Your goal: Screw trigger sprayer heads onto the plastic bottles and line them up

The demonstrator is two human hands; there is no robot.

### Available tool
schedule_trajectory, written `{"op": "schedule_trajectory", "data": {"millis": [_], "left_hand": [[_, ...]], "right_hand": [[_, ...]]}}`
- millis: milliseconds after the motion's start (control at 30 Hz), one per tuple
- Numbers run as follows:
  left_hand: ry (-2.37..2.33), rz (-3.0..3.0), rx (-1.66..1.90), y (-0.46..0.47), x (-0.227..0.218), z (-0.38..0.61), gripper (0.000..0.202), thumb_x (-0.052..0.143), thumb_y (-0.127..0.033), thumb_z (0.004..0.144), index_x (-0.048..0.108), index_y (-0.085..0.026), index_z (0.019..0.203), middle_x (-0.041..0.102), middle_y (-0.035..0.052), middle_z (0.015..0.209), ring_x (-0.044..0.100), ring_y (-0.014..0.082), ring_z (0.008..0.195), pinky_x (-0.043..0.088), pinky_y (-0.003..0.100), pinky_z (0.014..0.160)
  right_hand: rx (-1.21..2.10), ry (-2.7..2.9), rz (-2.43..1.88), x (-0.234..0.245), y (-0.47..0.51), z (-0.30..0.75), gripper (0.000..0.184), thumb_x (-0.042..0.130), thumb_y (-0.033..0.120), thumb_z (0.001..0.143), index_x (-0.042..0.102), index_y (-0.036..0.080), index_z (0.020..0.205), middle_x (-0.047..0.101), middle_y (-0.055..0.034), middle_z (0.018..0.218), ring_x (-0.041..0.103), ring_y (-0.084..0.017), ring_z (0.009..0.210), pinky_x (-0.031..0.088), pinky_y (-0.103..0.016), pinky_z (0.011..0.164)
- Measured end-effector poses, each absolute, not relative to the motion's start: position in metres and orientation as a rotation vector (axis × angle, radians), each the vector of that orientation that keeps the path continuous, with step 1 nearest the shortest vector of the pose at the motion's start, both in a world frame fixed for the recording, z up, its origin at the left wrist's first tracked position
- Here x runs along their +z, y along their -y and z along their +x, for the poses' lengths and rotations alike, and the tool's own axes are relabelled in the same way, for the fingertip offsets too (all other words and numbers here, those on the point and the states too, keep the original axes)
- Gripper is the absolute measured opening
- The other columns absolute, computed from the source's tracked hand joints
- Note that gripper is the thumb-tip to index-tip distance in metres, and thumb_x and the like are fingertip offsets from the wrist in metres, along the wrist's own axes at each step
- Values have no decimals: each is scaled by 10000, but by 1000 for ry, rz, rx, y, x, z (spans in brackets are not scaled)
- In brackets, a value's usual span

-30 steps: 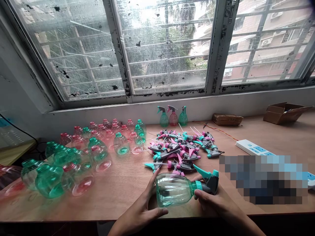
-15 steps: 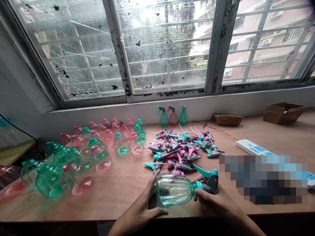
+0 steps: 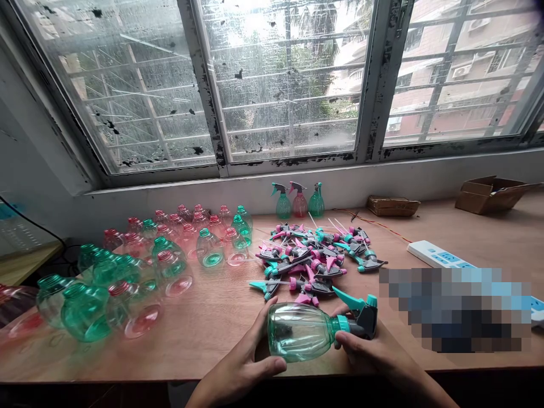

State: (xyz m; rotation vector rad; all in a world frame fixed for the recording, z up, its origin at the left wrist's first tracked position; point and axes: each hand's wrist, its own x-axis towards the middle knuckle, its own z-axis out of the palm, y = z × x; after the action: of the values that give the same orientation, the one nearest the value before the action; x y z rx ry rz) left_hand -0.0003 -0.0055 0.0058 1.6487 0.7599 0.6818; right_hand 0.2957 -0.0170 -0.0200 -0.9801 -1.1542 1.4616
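A clear green spray bottle [image 3: 300, 330] lies on its side near the front edge of the wooden table [image 3: 212, 328]. My left hand [image 3: 244, 362] wraps round its base end. My right hand [image 3: 365, 348] grips its neck, where a teal and grey trigger sprayer head [image 3: 361, 314] sits. A heap of pink and teal sprayer heads [image 3: 312, 258] lies just behind the bottle.
Several open green and pink bottles [image 3: 140, 266] stand at the left. Three finished spray bottles [image 3: 298, 201] stand by the window wall. At the right lie a white power strip [image 3: 437, 256], a blurred patch [image 3: 457, 309], a flat brown packet [image 3: 393, 206] and a cardboard box [image 3: 488, 194].
The bottle has tipped and turned slightly in my hands, its base end now lower and nearer me. Both hands keep their hold.
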Motion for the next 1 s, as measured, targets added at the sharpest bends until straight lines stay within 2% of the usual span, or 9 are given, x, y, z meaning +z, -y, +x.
{"op": "schedule_trajectory", "data": {"millis": [133, 233, 333, 533, 600, 733, 833, 1000], "left_hand": [[-729, 1663, 679, 6, 12, 4, 1001, 757, -260, 881, 93, -411, 1614, 125, 4, 1741, 105, 338, 1593, 82, 565, 1290], [-783, 1682, 678, 8, 14, 6, 1078, 763, -147, 846, 56, -435, 1609, 149, -5, 1737, 115, 320, 1594, 90, 547, 1297], [-805, 1703, 673, 9, 12, 5, 1081, 756, -166, 865, 20, -443, 1606, 176, -1, 1732, 126, 302, 1594, 98, 537, 1300], [-761, 1706, 666, 7, 11, 2, 1042, 758, -436, 881, 25, -378, 1620, 108, 35, 1744, 103, 358, 1590, 71, 572, 1293], [-781, 1707, 643, 6, 12, 1, 1019, 732, -466, 896, 26, -363, 1622, 126, 40, 1741, 100, 370, 1589, 63, 576, 1292], [-799, 1703, 634, 6, 11, 0, 1021, 746, -434, 890, 41, -361, 1624, 99, 34, 1745, 89, 363, 1591, 63, 574, 1291], [-814, 1714, 661, 6, 10, 0, 1040, 771, -335, 875, 49, -371, 1623, 71, 31, 1748, 94, 341, 1594, 67, 561, 1294], [-784, 1710, 697, 8, 13, 2, 1021, 762, -198, 857, 107, -395, 1615, 122, 16, 1742, 93, 319, 1596, 62, 555, 1296]], "right_hand": [[1407, 1206, -1032, -17, 16, 296, 357, 851, 496, 747, 711, 201, 890, 716, -12, 693, 652, -213, 683, 457, -320, 622], [1384, 1222, -1042, -15, 16, 296, 348, 828, 521, 759, 704, 207, 848, 712, -10, 694, 615, -196, 659, 438, -317, 612], [1380, 1214, -1048, -15, 17, 296, 344, 833, 506, 756, 699, 213, 877, 715, -4, 693, 612, -193, 643, 439, -322, 618], [1416, 1181, -1051, -20, 17, 297, 392, 871, 482, 719, 713, 210, 952, 748, -6, 704, 664, -217, 675, 463, -341, 661], [1424, 1185, -1047, -21, 17, 298, 407, 872, 491, 716, 705, 212, 960, 743, 2, 699, 655, -208, 653, 454, -334, 645], [1422, 1185, -1031, -23, 16, 298, 416, 871, 493, 725, 693, 210, 973, 736, 8, 698, 642, -191, 630, 448, -327, 632], [1427, 1188, -1011, -24, 16, 298, 399, 861, 484, 746, 696, 209, 983, 746, 1, 706, 647, -193, 639, 446, -327, 636], [1418, 1207, -1027, -25, 15, 299, 391, 841, 497, 765, 708, 193, 972, 750, -9, 717, 612, -179, 613, 432, -342, 637]]}}
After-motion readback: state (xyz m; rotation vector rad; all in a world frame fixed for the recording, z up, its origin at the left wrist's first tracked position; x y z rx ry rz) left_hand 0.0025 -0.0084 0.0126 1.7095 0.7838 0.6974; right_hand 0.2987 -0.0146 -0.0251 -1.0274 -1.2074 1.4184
